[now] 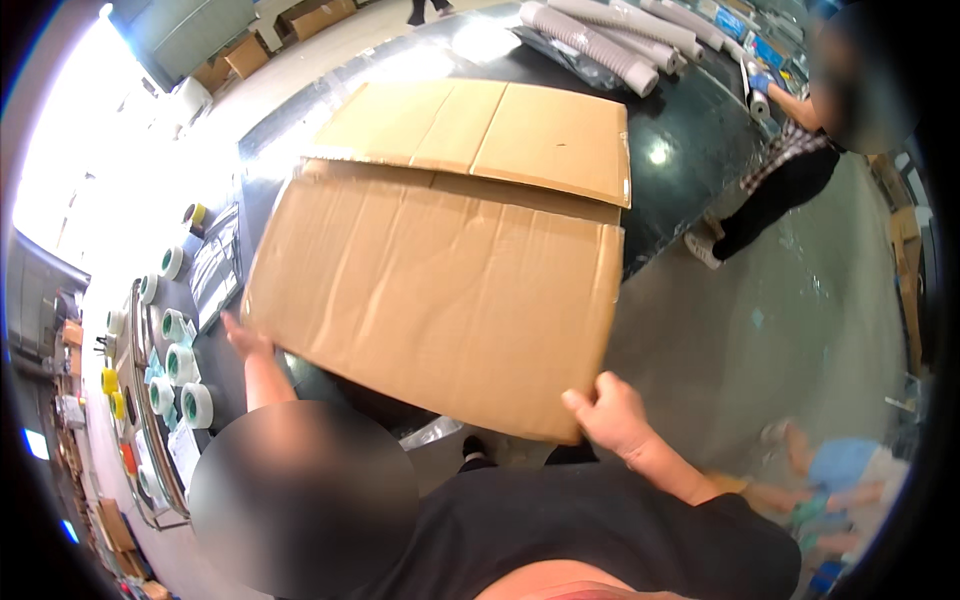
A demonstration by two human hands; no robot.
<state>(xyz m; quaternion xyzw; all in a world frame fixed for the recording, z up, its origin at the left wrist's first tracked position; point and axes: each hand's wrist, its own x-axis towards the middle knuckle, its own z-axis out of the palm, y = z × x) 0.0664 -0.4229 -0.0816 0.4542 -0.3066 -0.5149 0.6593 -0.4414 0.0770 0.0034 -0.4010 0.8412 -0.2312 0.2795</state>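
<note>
A large brown cardboard box fills the middle of the view, its near end reaching past the dark table's edge. Its far flap stands apart from the broad near panel, leaving a narrow gap between them. At the near right corner my right hand grips the box, thumb toward the cardboard; part of its fingers is hidden. My left hand is at the near left corner, against the box's edge, with fingers stretched outward and somewhat blurred.
Beneath the box lies a black table, with grey ribbed tubes at its far end. Several tape rolls stand on the left. A co-worker's gloved hand is at the far right. More people sit low at right.
</note>
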